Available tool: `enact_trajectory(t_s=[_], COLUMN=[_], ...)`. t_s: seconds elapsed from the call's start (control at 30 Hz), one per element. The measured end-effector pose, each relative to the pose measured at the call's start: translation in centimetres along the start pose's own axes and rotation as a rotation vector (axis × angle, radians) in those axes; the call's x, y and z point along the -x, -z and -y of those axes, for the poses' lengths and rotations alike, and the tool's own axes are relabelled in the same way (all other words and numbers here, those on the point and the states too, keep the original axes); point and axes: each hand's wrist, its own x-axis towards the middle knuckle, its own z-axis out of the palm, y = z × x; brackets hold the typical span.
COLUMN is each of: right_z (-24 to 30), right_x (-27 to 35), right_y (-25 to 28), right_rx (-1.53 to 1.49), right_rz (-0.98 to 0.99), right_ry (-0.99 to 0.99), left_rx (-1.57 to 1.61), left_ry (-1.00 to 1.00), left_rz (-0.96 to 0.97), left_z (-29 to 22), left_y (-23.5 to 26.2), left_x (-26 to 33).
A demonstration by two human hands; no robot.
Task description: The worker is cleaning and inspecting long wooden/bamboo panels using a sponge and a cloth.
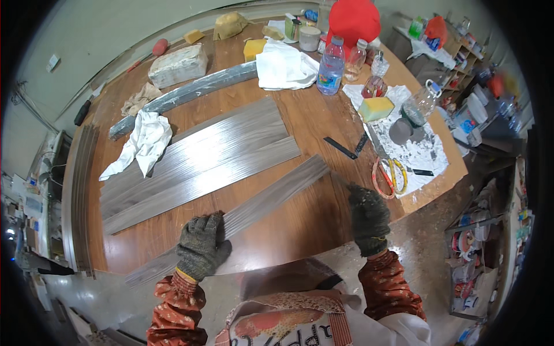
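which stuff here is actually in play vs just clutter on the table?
In play: left hand and right hand, both gloved, on the grey plank; joined grey planks beside it.

Lying about: white rag, water bottle, yellow sponge, scissors.

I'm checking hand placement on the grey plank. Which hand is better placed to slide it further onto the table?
Probably the left hand: it lies flat on the grey plank near its overhanging end. The right hand only reaches toward the far tip.

plank (271,196) on table (300,225) (near edge) | wider planks (196,155) behind | scissors (389,176) right
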Motion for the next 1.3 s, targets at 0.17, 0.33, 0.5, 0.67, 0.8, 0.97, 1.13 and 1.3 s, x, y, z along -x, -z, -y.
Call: enact_trajectory(t_s=[0.17, 0.33, 0.5, 0.67, 0.8, 0.97, 1.13, 1.3], right_z=[-3.4, -3.8, -5.2, -9.0, -13.8, -18.4, -15.1, -15.7], right_x=[-2.2, -3.1, -5.6, -14.2, -20.9, -28.1, -28.3, -26.3], right_y=[-0.5, -1.1, 0.8, 6.3, 7.2, 4.5, 1.6, 0.4], right_rx=[-0.141, -0.025, 0.006, 0.472, 0.371, 0.552, 0.799, 1.016], right_rz=[0.075, 0.232, 0.135, -0.091, -0.065, 0.159, 0.448, 0.749], right_ry=[0.044, 0.252, 0.215, 0.067, -0.084, 0.023, 0.428, 0.657], left_rx=[0.028, -0.039, -0.004, 0.12, 0.128, -0.109, -0.252, -0.376], left_ry=[0.293, 0.19, 0.373, 0.513, 0.623, 0.543, 0.511, 0.518], left_rz=[0.349, 0.254, 0.317, 0.406, 0.383, 0.243, 0.103, 0.041], left_z=[-2.6, -3.0, -4.3, -4.5, -5.1, -5.5, -5.9, -6.5], left_y=[1.3, 0.4, 0.4, 0.6, 1.5, 2.2, 3.1, 3.1], left_x=[-2.0, -1.1, 0.3, 2.1, 2.6, 2.8, 2.7, 0.7])
